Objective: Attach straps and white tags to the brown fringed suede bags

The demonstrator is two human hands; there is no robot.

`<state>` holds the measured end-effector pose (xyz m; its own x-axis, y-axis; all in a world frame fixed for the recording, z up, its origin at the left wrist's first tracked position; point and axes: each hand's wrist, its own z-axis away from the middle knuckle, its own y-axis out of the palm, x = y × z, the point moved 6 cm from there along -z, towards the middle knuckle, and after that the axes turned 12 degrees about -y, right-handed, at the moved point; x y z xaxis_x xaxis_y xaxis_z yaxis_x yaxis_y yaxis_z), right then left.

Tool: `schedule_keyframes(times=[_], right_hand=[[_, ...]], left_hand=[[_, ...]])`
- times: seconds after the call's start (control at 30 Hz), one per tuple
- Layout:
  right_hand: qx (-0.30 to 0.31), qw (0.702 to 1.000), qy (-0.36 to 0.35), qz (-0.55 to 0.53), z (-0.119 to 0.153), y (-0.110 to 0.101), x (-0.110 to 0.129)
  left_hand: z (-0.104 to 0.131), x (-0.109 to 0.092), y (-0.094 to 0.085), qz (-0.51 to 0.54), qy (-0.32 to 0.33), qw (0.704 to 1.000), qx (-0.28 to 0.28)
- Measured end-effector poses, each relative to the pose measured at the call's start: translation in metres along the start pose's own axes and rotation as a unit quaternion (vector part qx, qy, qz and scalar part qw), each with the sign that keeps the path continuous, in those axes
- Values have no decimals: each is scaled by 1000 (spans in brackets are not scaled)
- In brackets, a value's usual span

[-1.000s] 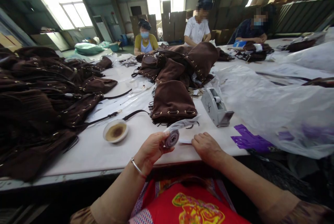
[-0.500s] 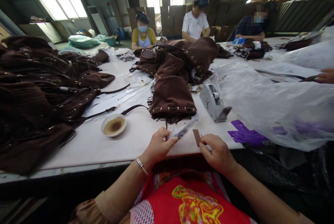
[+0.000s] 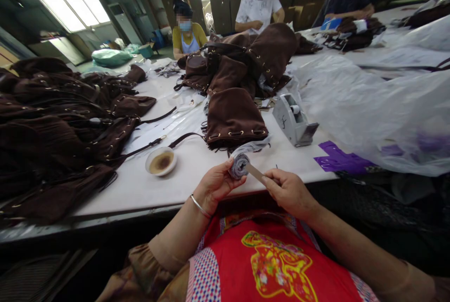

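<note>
My left hand (image 3: 218, 184) is closed around a coiled roll of thin, clear-greyish plastic (image 3: 239, 166), its spiral end turned to the right. A loose tail of the plastic trails up toward the brown fringed bag (image 3: 235, 117) just beyond. Between thumb and fingers, my right hand (image 3: 290, 193) pinches a flat grey-brown strip (image 3: 255, 172). The strip's far end meets the middle of the roll; whether it enters the coil I cannot tell. Both hands are above the table's near edge.
A small bowl of brown liquid (image 3: 174, 165) stands at left, near a heap of brown bags (image 3: 70, 138). A grey tape dispenser (image 3: 294, 124), purple tape (image 3: 342, 156) and clear plastic sheeting (image 3: 372, 119) lie at right. Several co-workers are across the table.
My left hand has turned the rolled plastic so its coiled end shows. The strip in my right hand has swung from upright to slanting left and now reaches the roll. The view has tilted down.
</note>
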<state>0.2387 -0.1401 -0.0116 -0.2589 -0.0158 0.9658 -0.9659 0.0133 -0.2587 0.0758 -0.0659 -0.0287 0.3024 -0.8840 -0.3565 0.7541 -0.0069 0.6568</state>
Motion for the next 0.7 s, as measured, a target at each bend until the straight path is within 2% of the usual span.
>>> schedule_keyframes(times=[0.07,0.2,0.33,0.47,0.7], right_hand=[[-21,999,29,14,-1,-2,-1],[-29,993,91,-74,-2,4,-2],[-32,988,103,-107,-2,8,-2],[-34,995,75,-55,0,5,-5],[-26,993,-35,111,-7,-1,3]], left_hand=[[0,1,1,-3,3,1000,2],[0,3,3,-27,18,999,-5],[-3,5,1,-42,24,999,-5],[-6,5,1,-35,22,999,-2],[-7,6,1,-48,22,999,-9]])
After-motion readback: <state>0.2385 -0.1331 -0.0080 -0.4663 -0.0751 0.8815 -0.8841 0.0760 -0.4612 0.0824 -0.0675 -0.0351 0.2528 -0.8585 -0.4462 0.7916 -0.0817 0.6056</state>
